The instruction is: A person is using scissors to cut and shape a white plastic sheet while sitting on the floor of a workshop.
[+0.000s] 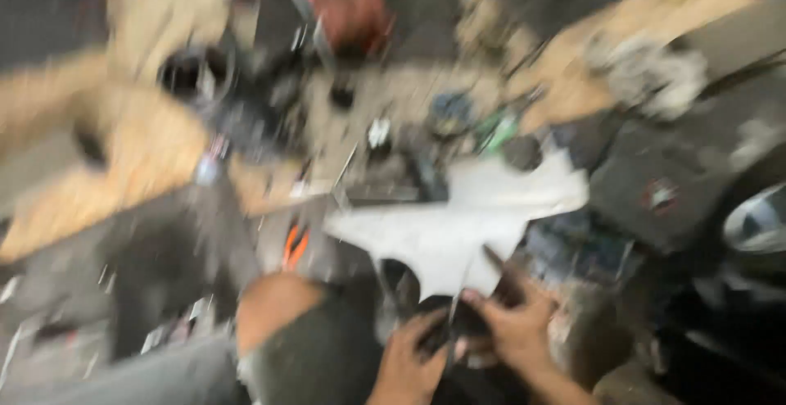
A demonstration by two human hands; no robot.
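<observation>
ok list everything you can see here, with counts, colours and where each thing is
The picture is heavily blurred, so kinds are rough.
white sheet: one, white, irregular shape, centre, just above the hands
orange-handled tool: one, orange and dark, left of the sheet
red object: one, red, top centre
green item: one, green, upper right of centre
pale crumpled cloth: one, grey-white, upper right
small dark object: one, black, between the hands
left hand: one, bottom centre, on the dark object
right hand: one, bottom centre-right, fingers at the sheet's edge
</observation>
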